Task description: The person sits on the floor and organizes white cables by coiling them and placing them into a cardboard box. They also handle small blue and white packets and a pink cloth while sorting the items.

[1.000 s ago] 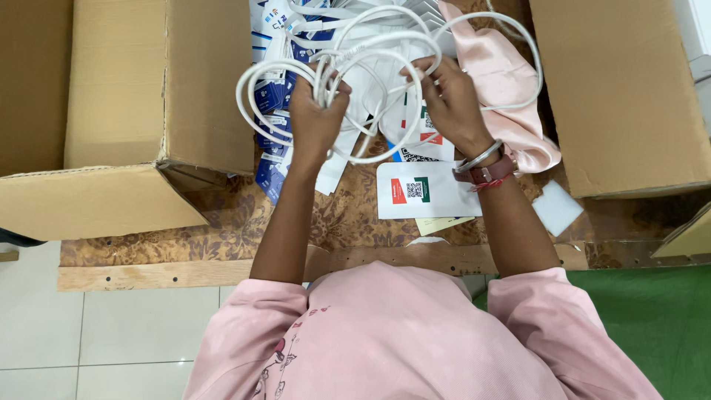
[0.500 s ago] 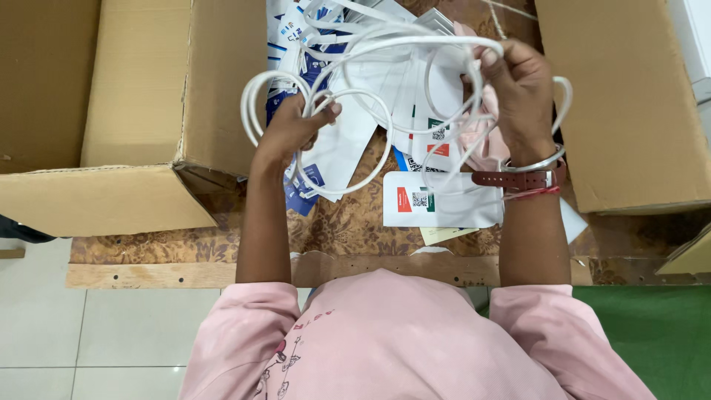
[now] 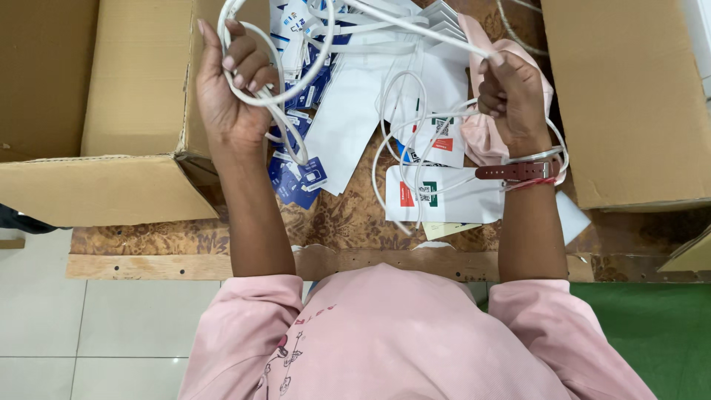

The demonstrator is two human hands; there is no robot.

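White cable [image 3: 415, 141] — one, between two hands

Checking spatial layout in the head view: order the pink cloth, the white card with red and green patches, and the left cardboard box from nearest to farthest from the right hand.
From the right hand:
1. Pink cloth, just beneath it.
2. White card, below, toward the person.
3. Left cardboard box, far across.

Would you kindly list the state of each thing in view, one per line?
left hand: closed on white cable
right hand: fisted on white cable
white cable: tangled, pulled taut between hands
left cardboard box: open, flap bent
right cardboard box: flap raised
white packets: scattered flat on table
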